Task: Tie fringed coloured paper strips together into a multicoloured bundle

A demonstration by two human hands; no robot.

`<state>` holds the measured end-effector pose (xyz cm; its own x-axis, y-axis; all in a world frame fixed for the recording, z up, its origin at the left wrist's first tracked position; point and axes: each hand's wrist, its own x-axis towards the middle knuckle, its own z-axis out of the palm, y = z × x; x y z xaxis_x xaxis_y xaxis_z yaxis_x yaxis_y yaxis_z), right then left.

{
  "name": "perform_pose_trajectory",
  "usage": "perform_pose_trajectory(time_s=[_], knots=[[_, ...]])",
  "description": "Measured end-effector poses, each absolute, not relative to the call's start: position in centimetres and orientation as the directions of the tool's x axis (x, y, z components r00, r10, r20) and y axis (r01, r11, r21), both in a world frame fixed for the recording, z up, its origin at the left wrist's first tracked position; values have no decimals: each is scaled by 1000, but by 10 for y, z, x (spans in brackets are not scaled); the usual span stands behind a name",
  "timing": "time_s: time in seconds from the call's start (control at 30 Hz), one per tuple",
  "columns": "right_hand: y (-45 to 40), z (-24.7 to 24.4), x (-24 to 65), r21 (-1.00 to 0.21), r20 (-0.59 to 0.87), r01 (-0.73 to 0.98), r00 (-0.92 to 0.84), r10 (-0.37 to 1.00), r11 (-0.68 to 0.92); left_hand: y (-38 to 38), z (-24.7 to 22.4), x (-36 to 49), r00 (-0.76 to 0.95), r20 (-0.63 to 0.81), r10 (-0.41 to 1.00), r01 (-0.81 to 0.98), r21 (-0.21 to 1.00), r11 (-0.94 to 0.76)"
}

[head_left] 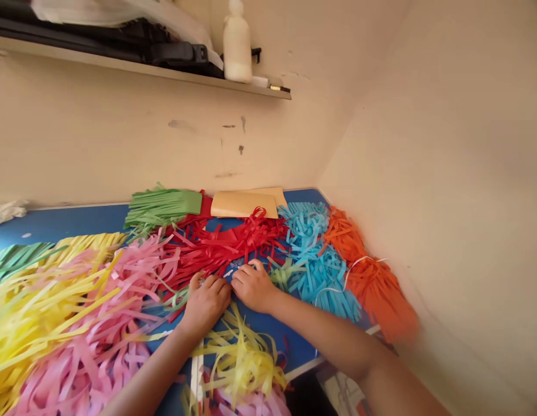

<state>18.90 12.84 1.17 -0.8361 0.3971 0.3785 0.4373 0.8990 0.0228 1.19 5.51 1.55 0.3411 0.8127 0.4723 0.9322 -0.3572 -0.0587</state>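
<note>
My left hand (208,300) and my right hand (253,285) are side by side over the blue table, fingertips close together and fingers curled down. Light green paper strips (287,274) stick out past the outer side of each hand; the part under the fingers is hidden. Just beyond lies a heap of red fringed paper (227,242). Closer to me, between my forearms, sits a loose tangle of yellow strips (244,355), with pink strips (251,401) below it.
Pink (88,352) and yellow fringes (43,312) cover the left side. Blue (322,266) and orange fringes (376,283), with white string, lie right. Green fringe (164,208) and tan paper (244,204) are at the back. A shelf (164,72) with a white bottle (237,49) hangs above.
</note>
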Motion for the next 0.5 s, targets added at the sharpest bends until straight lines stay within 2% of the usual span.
perform_pose_trajectory(time_s=[0.17, 0.37, 0.5], knots=[[131, 3, 196, 31, 325, 442, -853, 409, 896, 51, 10, 6, 323, 454, 830, 934, -12, -357], [145, 10, 215, -172, 149, 549, -806, 573, 818, 39, 7, -7, 181, 382, 906, 967, 99, -235], [154, 13, 219, -242, 111, 614, -752, 650, 751, 38, 11, -9, 92, 311, 946, 981, 136, -140]])
